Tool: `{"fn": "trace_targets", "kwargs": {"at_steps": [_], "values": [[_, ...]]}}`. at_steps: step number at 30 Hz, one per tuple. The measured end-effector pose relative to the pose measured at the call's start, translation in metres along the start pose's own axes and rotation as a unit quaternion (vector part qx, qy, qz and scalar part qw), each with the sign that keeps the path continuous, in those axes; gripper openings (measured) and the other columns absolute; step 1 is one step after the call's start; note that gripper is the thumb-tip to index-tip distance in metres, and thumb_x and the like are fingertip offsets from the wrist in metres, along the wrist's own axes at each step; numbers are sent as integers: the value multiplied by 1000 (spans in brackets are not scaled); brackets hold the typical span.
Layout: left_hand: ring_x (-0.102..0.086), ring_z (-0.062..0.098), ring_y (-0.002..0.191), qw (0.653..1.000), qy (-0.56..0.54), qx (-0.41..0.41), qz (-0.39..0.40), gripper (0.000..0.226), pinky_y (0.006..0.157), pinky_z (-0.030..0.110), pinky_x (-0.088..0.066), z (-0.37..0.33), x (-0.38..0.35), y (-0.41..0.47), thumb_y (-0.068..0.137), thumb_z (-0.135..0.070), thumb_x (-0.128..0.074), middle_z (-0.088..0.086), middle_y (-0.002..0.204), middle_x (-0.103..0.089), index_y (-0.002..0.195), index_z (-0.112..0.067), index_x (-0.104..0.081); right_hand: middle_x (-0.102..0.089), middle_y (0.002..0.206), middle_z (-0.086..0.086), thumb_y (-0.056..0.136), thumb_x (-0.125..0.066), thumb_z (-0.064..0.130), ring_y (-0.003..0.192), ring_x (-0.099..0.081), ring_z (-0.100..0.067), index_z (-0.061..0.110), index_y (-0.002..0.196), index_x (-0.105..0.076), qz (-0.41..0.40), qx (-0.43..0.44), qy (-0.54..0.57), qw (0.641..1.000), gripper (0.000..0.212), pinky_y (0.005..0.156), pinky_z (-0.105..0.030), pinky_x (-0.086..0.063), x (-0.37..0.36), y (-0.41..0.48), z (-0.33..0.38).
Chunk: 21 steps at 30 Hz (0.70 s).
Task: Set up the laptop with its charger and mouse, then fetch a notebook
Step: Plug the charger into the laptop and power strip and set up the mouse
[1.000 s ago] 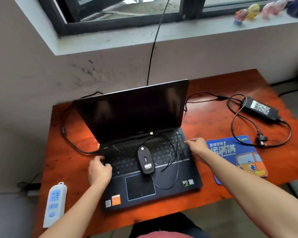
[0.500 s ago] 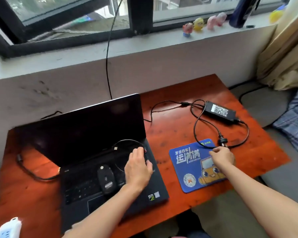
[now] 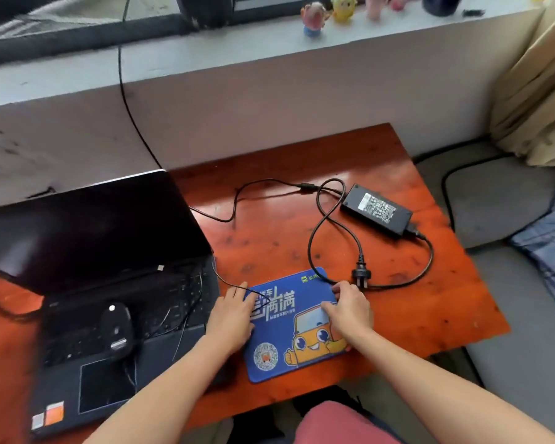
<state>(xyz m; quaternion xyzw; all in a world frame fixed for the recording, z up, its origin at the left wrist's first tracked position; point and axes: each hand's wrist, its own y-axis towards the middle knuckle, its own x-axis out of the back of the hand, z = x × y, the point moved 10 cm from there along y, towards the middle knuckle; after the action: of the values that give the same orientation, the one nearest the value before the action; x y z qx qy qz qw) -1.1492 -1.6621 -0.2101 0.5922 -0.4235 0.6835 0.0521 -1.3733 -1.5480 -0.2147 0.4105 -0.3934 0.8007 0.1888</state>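
An open black laptop (image 3: 87, 238) with a dark screen sits on the left of the red-brown table (image 3: 414, 309). A black wired mouse (image 3: 116, 330) lies on its keyboard, its thin cable looping over the keys. A blue mouse pad (image 3: 289, 334) with a cartoon car lies right of the laptop. My left hand (image 3: 233, 318) rests flat on the pad's left edge. My right hand (image 3: 350, 310) presses on its upper right part, fingers spread. The black charger brick (image 3: 377, 208) lies at the back right; its plug (image 3: 362, 277) lies loose just beyond my right hand.
A black cable (image 3: 122, 91) hangs down the wall from the window to behind the laptop. Small toy figures (image 3: 314, 19) stand on the windowsill. A curtain (image 3: 532, 84) hangs at the right, with checked cloth (image 3: 551, 248) below it. The table's right edge is close to the charger.
The view has swung right. My left hand left the laptop keyboard and came to the mouse pad's left edge. My right hand shifted from near the plug onto the pad.
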Motion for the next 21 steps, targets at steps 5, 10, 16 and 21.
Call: {"fn": "trace_targets", "kwargs": {"at_steps": [5,10,16,21], "values": [[-46,27,114,998,-15,30,-62,25,87,37,-40,14,21,-9,86,-15,-47,3,128,-48,108,-18,-60,-68,105,4,78,-67,38,101,-63,-24,27,105,-61,64,49,-37,996,30,78,-31,-47,2,11,7],[-50,28,104,987,-21,111,-117,23,79,37,-43,56,42,-22,85,-15,-50,4,113,-54,103,-17,-64,-73,94,5,81,-66,32,94,-66,-23,26,96,-70,-59,123,73,988,16,77,-32,-50,89,50,36],[-54,26,105,950,-169,185,-186,23,83,38,-49,78,71,-40,86,-18,-60,5,106,-59,107,-11,-65,-48,134,-12,74,-75,39,126,-42,-33,19,135,-45,-105,54,-54,992,71,98,-43,-40,156,146,25],[-60,14,73,892,-307,233,-237,9,71,28,-45,81,90,-67,82,-17,-68,-5,77,-66,90,-16,-69,-44,140,-14,60,-82,58,131,-40,-34,17,144,-28,-22,14,-183,983,108,103,-46,-35,131,179,11]]}}
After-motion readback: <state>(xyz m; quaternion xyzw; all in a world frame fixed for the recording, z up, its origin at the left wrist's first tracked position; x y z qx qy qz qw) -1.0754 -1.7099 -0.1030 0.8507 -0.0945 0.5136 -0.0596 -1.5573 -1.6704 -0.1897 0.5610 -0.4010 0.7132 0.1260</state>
